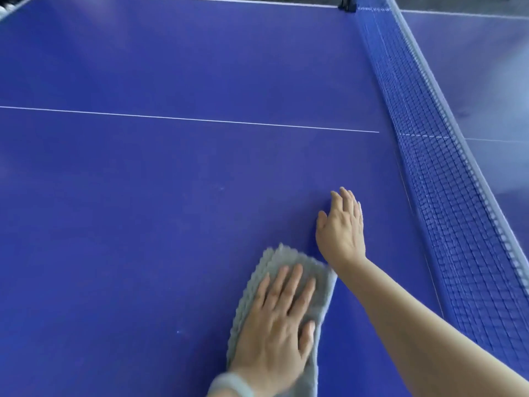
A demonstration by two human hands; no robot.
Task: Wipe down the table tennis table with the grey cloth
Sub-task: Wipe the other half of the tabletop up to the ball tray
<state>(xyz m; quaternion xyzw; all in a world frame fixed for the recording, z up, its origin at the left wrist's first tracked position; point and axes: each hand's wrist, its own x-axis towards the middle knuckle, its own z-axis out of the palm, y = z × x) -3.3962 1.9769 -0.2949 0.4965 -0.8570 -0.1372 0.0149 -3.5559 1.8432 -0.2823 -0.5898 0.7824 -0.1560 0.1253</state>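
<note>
Covering grey cloth [289, 257] (lower end cropped), left hand [274, 325] presses.

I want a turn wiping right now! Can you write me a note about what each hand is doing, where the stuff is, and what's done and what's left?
Left hand: flat, fingers straight, pressing the grey cloth onto the table.
Right hand: open, resting on the table just past the cloth, near the net.
Done: cannot tell which parts are wiped; a few pale specks show.
Left: probably wipe on towards the white line and beyond.
</note>
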